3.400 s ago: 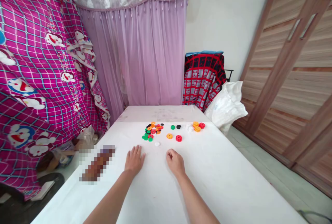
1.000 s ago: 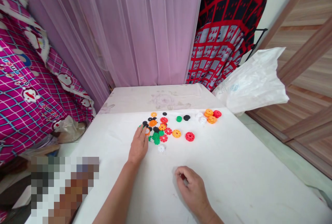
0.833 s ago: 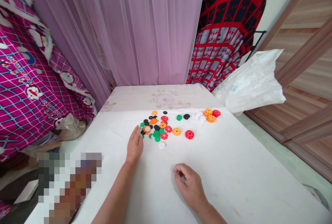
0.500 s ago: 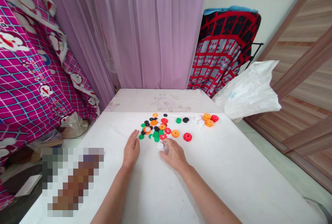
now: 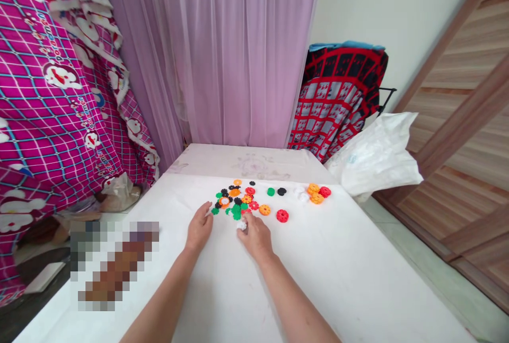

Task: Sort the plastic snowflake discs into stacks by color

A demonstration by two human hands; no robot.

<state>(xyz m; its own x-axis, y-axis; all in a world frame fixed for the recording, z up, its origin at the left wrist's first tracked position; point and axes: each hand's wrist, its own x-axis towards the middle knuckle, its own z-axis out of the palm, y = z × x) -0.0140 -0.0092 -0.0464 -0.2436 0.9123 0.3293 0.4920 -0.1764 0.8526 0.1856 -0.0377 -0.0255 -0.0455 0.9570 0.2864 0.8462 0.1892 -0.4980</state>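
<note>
My right hand has its thumb and fingers closed on a white notched plastic disc at the near edge of a mixed pile. My left hand rests on its side just left of the pile, fingers stretched out and holding nothing. Between and beyond the hands lie black, orange, red and green notched discs, among them a green disc and an orange disc. One orange disc with a white centre is near my left fingertips. An orange disc and a red disc lie right of my right hand.
Farther right on the white table are a green disc, a black disc, white discs and an orange and red group. A white plastic bag stands at the table's right edge. A blurred patch covers the table's left.
The fingers of my right hand have closed in on the white disc, which was between parted fingers before. My left hand has stayed beside the pile. The camera view has tilted up slightly.
</note>
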